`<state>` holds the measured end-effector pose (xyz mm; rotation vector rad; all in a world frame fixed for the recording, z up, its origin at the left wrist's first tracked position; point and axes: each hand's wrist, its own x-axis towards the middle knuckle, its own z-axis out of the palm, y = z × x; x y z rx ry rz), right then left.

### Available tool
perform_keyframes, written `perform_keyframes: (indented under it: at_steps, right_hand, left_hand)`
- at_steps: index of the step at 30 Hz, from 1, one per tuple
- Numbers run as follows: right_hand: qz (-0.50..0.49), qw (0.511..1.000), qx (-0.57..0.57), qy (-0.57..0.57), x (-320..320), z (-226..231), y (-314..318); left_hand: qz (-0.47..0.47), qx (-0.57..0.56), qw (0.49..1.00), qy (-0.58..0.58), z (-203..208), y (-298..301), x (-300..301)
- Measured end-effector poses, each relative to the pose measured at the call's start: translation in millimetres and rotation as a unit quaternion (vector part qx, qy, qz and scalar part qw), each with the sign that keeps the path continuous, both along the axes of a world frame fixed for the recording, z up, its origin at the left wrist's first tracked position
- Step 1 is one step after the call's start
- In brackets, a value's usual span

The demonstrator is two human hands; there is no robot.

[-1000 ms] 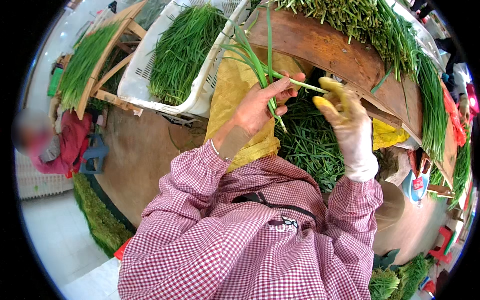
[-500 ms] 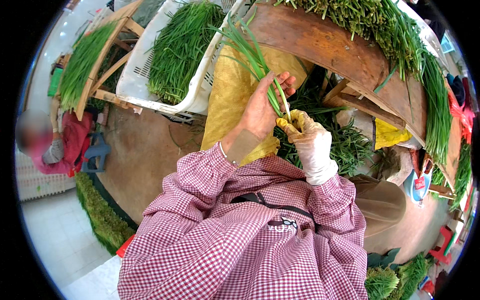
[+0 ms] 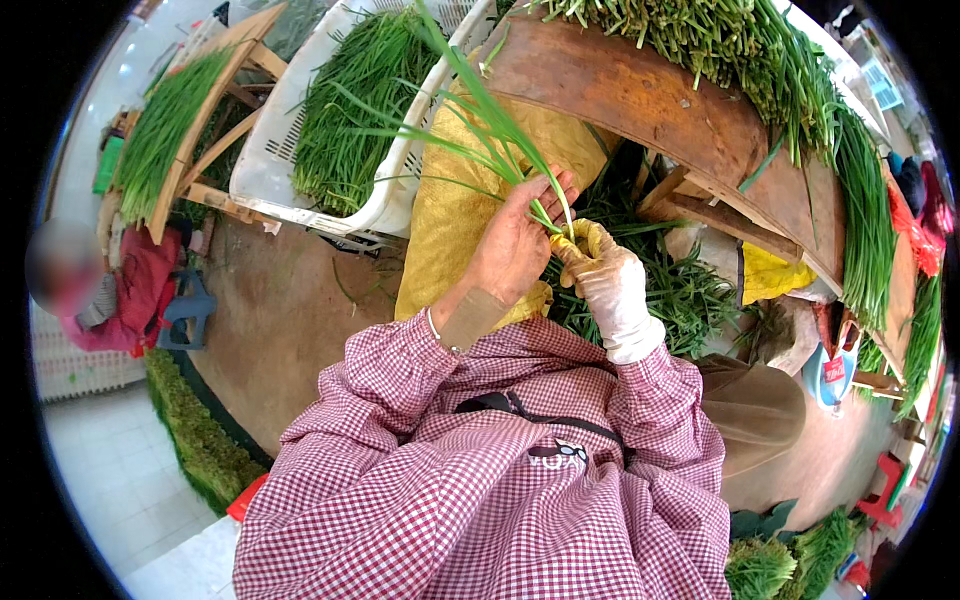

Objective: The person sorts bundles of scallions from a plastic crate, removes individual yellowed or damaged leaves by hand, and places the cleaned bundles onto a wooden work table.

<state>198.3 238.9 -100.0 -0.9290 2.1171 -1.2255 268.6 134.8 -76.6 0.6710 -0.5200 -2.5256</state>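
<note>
Long green chive stalks (image 3: 480,120), held in both hands
Bare left hand (image 3: 515,245) grip pinching the stalk bases; right hand (image 3: 605,285) in pale glove, grip pressed on same stalks, above heaped cut greens (image 3: 690,295).

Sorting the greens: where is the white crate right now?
In the head view, the white crate sits upper left, holding chives, between the wooden rack and the yellow sack.
</note>
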Motion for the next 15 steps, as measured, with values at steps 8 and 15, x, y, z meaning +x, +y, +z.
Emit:
perform_keyframes:
  at_steps: [8,15]
  right_hand:
    - [-0.053,0.947,-0.053,-0.314,-8.8,29.2,2.8]
    - [-0.057,0.944,-0.086,-0.313,-10.3,33.9,11.6]
  left_hand:
    - [-0.145,-0.198,0.967,-0.070,-11.8,2.7,15.0]
    - [-0.106,-0.223,0.962,-0.119,-18.2,5.2,11.4]
